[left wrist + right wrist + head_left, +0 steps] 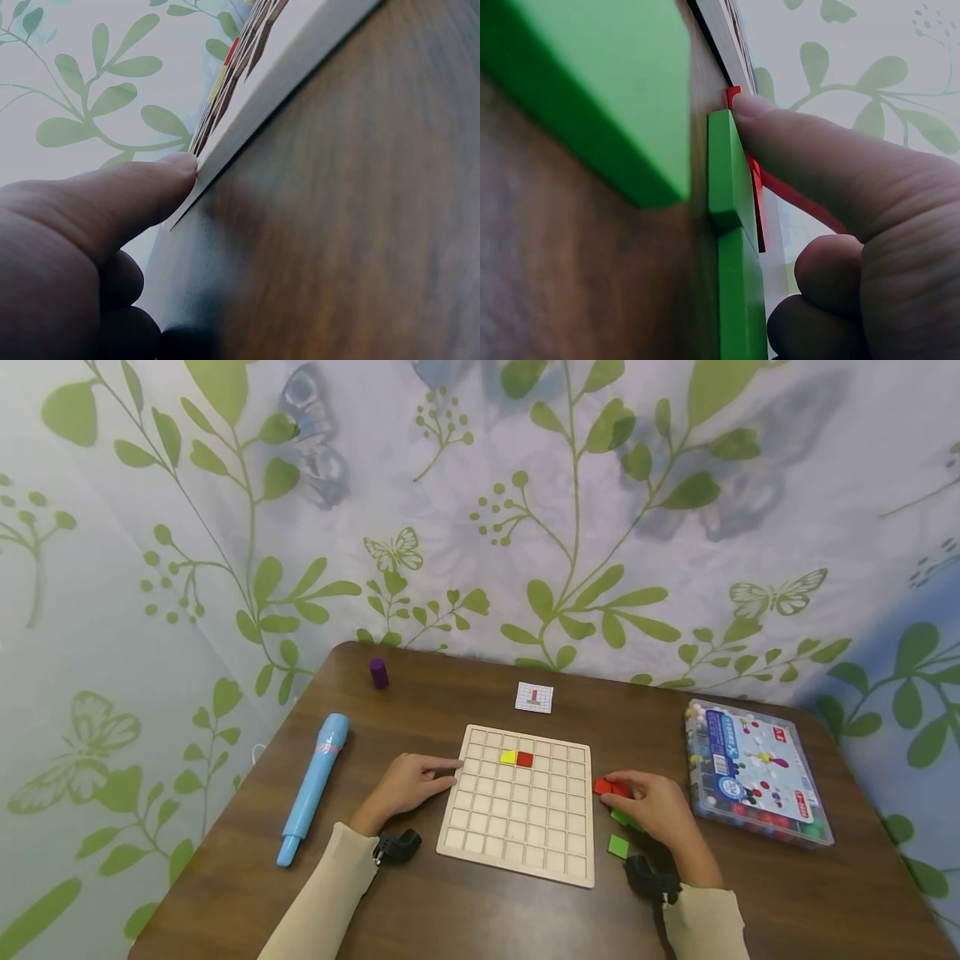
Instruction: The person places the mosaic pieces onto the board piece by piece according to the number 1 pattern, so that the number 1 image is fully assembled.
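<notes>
Touching the board (507, 831), our left hand (406, 787), fingers extended | our right hand (657, 803) at red tiles (602, 786), grip unclear | brown wooden table (465, 914), leafy backdrop (450, 527) behind

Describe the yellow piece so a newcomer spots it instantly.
On the brown table lies a pale gridded board. In its far half, the yellow piece sits just left of a red square. Unlike that neighbour, it lacks its far-left corner.
</notes>
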Motion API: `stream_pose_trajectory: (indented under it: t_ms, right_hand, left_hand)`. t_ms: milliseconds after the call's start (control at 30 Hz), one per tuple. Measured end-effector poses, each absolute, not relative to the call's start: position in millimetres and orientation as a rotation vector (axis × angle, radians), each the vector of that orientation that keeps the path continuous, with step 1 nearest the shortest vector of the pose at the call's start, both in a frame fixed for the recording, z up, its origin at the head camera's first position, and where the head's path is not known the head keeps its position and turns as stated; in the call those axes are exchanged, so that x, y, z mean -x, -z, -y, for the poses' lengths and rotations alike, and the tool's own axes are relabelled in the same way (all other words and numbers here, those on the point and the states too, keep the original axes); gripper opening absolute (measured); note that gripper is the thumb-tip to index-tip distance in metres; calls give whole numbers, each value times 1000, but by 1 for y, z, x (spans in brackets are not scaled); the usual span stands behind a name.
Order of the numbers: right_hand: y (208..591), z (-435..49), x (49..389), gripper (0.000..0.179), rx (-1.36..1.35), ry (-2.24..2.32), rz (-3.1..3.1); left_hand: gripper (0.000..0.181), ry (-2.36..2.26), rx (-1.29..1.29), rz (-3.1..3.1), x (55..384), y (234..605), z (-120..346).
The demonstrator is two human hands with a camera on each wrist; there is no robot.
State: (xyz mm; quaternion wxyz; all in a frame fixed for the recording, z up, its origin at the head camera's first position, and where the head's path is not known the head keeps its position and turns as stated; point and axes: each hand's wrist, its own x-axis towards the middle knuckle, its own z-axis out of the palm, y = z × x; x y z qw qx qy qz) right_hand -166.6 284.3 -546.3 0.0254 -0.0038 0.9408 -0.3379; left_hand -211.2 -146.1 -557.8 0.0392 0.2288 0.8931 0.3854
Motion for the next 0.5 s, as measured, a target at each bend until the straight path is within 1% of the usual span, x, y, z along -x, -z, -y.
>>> stream_pose_trajectory:
  t_ms: [267,500]
  right_hand:
    - [550,-283,169,46,9,1021,-2903]
    - [550,-282,169,44,-8,1023,-2898]
  left_hand:
    - [33,-1157,-669,-2738,208,557,147]
    - [31,-1172,-669,-2740,211,558,146]
